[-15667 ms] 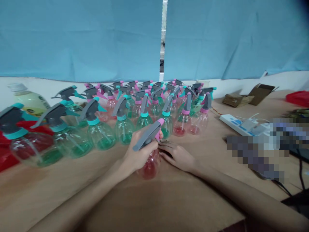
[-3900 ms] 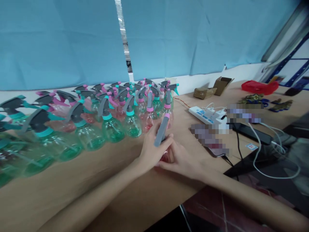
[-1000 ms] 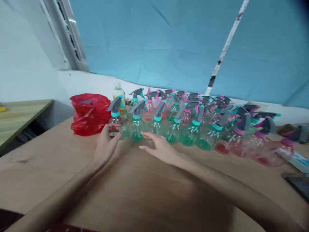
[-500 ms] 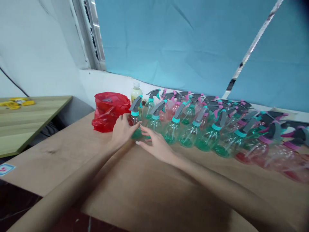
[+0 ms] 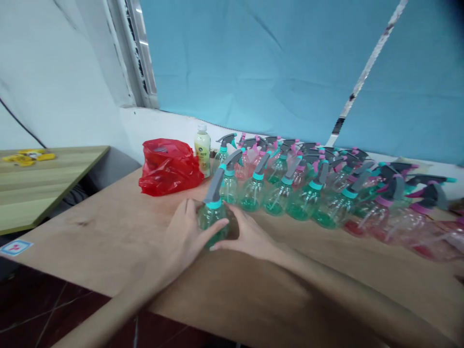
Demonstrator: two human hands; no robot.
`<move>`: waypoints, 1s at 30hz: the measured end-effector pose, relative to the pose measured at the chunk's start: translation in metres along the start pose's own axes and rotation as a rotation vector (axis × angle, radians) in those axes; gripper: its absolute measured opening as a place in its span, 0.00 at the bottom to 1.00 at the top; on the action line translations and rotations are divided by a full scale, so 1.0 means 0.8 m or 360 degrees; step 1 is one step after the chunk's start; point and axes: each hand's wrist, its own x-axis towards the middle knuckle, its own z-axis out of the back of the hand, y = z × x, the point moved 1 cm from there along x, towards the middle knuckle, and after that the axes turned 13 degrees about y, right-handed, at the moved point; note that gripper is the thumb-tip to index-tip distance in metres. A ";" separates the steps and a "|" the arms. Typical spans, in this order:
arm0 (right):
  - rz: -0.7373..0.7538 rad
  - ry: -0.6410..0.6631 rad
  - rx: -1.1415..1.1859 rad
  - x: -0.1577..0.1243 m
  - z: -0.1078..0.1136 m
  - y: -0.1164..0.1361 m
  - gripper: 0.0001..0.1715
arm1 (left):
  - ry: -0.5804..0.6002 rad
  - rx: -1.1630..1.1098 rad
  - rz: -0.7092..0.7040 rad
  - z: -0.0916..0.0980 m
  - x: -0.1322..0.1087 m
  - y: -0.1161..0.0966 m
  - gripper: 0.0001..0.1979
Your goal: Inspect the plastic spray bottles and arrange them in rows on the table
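Brown wooden table (image 5: 108, 241) bears a red plastic bag (image 5: 168, 168) and grouped pink and green spray bottles (image 5: 253, 195). Left hand (image 5: 185, 234) and right hand (image 5: 251, 234) clasp one round, grey-topped green plastic bottle (image 5: 210, 220).

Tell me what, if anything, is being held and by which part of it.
A green spray bottle, held by its rounded body below the turquoise collar, left grip and right grip on opposite sides.
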 end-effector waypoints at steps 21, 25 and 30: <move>-0.0170 -0.0443 -0.0075 -0.182 0.106 -0.094 0.57 | 0.1015 -0.0659 -0.0797 -0.201 0.077 -0.211 0.14; -0.0194 -0.0422 -0.0040 -0.194 0.115 -0.106 0.55 | 0.0936 -0.0683 -0.0731 -0.223 0.078 -0.217 0.16; -0.0152 -0.0177 -0.0180 -0.206 0.130 -0.130 0.55 | 0.0905 -0.0687 -0.0658 -0.220 0.080 -0.210 0.16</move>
